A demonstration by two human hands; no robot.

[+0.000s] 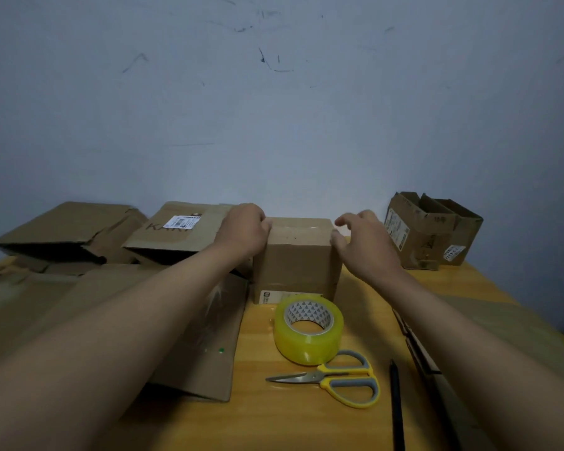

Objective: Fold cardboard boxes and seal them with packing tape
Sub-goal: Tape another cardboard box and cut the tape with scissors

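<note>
Scuffed blue wall backs a wooden table. Left of the sealed box, flattened cartons; left hand curls against its left top edge, right hand spread beside its right edge. Light, stiff; best gripped by opposite sides. Tape roll in front.

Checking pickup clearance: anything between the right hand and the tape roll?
Nothing visible. The right hand is beside the small closed box, and the tape roll lies flat on the table just in front of that box. The scissors lie nearer the camera, off that path.
</note>
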